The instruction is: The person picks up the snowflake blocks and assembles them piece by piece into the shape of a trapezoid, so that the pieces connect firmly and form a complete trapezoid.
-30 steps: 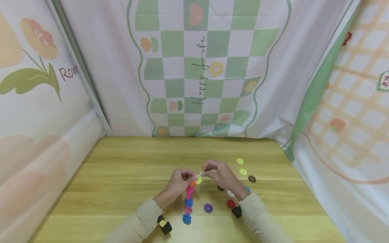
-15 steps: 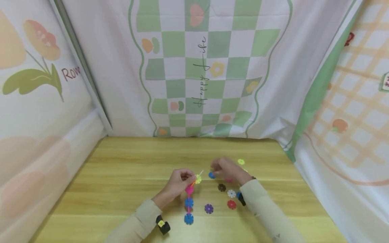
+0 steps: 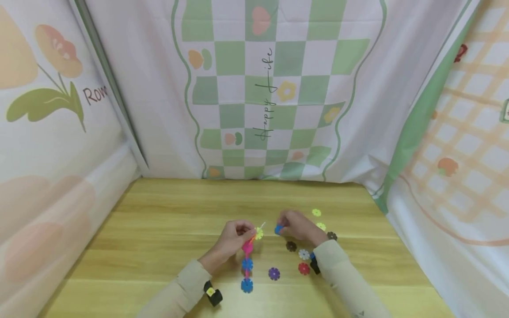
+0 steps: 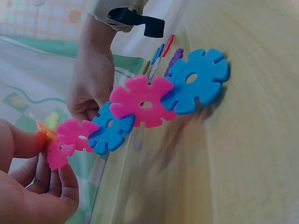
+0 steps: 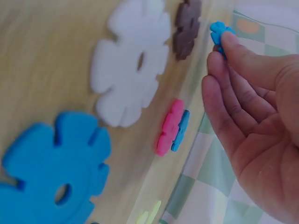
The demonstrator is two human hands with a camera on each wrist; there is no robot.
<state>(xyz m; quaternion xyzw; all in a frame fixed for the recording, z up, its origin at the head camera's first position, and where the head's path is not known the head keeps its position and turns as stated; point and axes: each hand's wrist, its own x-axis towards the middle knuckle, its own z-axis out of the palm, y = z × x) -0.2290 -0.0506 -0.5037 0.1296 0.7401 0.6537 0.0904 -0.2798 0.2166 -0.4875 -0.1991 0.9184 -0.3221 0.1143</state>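
In the head view my left hand [image 3: 232, 238] pinches the upper part of a chain of interlocking snowflake discs. The chain hangs toward me, its lowest blue disc [image 4: 205, 77] close over the table. Above that come a pink disc [image 4: 126, 100], another blue disc [image 4: 99, 139], more pink, and an orange disc [image 4: 46, 131] by the thumb. A yellow-green disc [image 3: 259, 234] and a thin white disc [image 3: 263, 225], seen edge-on, top it. My right hand [image 3: 299, 227], to the right of the chain, pinches a loose blue disc [image 5: 216, 33] between thumb and fingers.
Loose discs lie on the wooden table [image 3: 179, 207] around my right forearm: purple [image 3: 274, 274], red [image 3: 304, 268], white [image 3: 304, 254], brown [image 3: 291, 246] and yellow-green [image 3: 316, 213]. A pink disc [image 5: 169, 128] lies against a blue one. Printed curtains [image 3: 159, 132] enclose the table.
My right hand has left the white disc at the chain's top, moved right and taken hold of a loose blue disc. The left hand keeps its grip on the chain, nearly still.
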